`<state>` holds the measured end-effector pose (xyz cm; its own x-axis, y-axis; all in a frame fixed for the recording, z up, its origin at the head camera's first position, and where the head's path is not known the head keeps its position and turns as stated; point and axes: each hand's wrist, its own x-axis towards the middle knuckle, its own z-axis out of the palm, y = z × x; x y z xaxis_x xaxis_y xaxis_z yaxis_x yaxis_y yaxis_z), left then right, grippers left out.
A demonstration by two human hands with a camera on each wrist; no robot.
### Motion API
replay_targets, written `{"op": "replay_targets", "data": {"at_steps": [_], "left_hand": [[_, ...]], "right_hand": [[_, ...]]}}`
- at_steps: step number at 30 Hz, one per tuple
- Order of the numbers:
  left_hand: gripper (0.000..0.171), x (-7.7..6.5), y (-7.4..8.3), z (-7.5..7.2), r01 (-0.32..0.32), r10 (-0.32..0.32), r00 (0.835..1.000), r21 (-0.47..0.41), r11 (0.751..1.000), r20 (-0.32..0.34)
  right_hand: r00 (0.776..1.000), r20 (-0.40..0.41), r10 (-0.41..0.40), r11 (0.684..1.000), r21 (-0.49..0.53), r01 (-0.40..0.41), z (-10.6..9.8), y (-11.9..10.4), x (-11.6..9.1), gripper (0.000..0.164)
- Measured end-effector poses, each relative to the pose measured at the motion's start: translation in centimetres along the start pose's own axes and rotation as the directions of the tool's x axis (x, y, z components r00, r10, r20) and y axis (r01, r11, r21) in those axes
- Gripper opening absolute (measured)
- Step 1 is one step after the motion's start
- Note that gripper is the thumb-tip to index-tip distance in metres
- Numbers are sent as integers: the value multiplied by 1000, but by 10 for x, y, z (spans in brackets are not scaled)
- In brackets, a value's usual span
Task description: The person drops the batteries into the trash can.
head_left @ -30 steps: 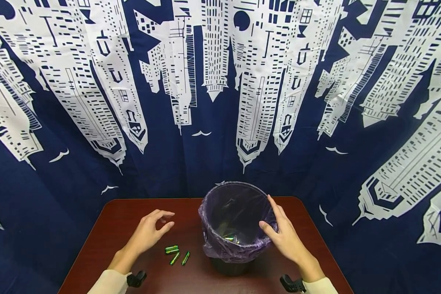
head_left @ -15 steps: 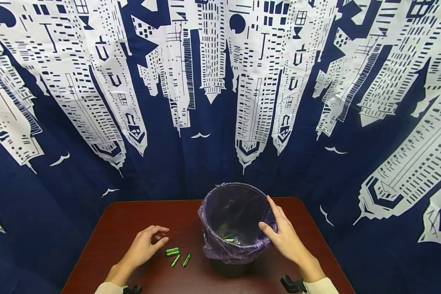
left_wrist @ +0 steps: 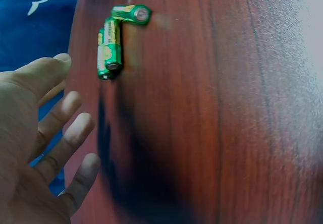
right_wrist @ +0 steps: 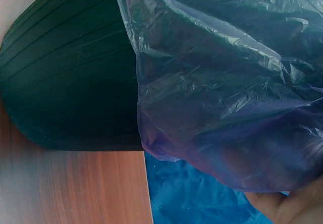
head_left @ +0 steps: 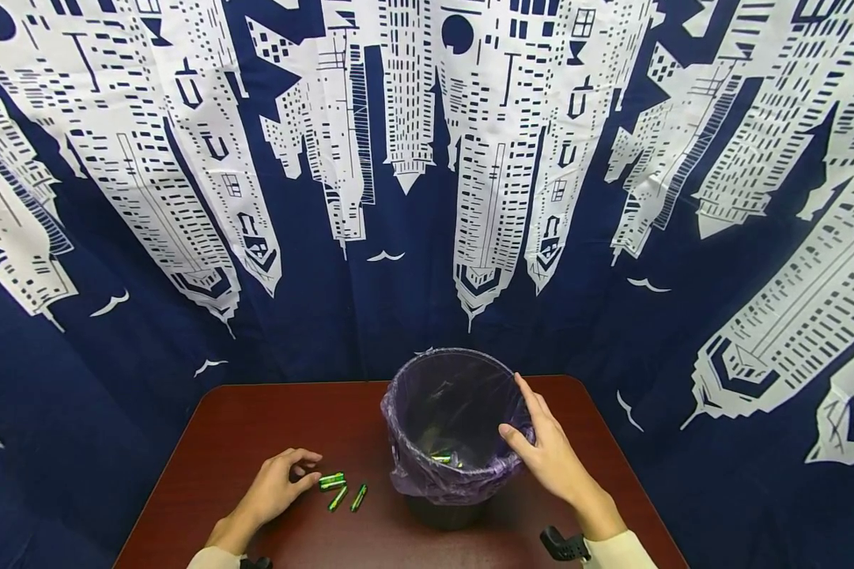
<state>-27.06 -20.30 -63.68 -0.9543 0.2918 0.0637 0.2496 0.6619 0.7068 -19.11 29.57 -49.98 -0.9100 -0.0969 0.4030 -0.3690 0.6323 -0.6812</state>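
Several green-and-yellow batteries [head_left: 332, 481] lie on the table in the head view, left of a dark trash bin [head_left: 447, 515]. Two of them lie side by side in the left wrist view, a third battery [left_wrist: 132, 14] touching their far end. My left hand [head_left: 276, 486] is just left of the batteries, fingers loosely bent and thumb apart, nothing held. My right hand [head_left: 551, 454] holds the bin's right rim, thumb over the inner side; its other fingers are partly hidden. A purple plastic bag [head_left: 462, 484] lines the bin and folds over its rim. More batteries [head_left: 441, 457] lie inside.
The dark red wooden table [head_left: 285, 411] has rounded back corners. A navy curtain [head_left: 313, 316] with white upside-down buildings hangs behind and around it. Black straps with small devices are on both wrists.
My left hand has moved down, first slightly away from the batteries, then back right beside them. My right hand stays on the bin rim. The batteries have not visibly moved on the table.
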Motion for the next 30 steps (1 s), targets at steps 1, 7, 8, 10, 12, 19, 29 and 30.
{"op": "replay_targets", "data": {"at_steps": [1,7,8,10,12,19,29,30], "left_hand": [[32,0,-1,2,-3,3,1000,-6,1000,4],[29,4,-5,9,23,-22,1000,-20,1000,13],[28,4,-6,10,33,-32,999,-17,999,12],[26,5,-7,12,40,-40,999,-7,999,9],[24,6,-8,14,37,-37,999,7,999,4],[21,8,-10,17,23,-23,1000,28,999,-3],[20,11,-12,21,50,-48,998,51,997,-38],[20,11,-12,21,49,-47,998,56,997,-39]], "right_hand": [[1000,-2,-1,1000,-1,1,0,0,0,88],[1000,-3,-9,1000,-4,9,0,1,2,88],[1000,-2,-8,1000,-5,8,0,1,2,88],[1000,0,-5,1000,-3,5,0,1,2,88],[1000,0,-1,1000,0,1,1,2,1,88],[1000,-10,-18,1000,1,18,2,2,0,88],[1000,-9,-7,1000,-3,7,2,2,0,87],[1000,-10,-8,1000,-2,8,2,2,0,87]]}}
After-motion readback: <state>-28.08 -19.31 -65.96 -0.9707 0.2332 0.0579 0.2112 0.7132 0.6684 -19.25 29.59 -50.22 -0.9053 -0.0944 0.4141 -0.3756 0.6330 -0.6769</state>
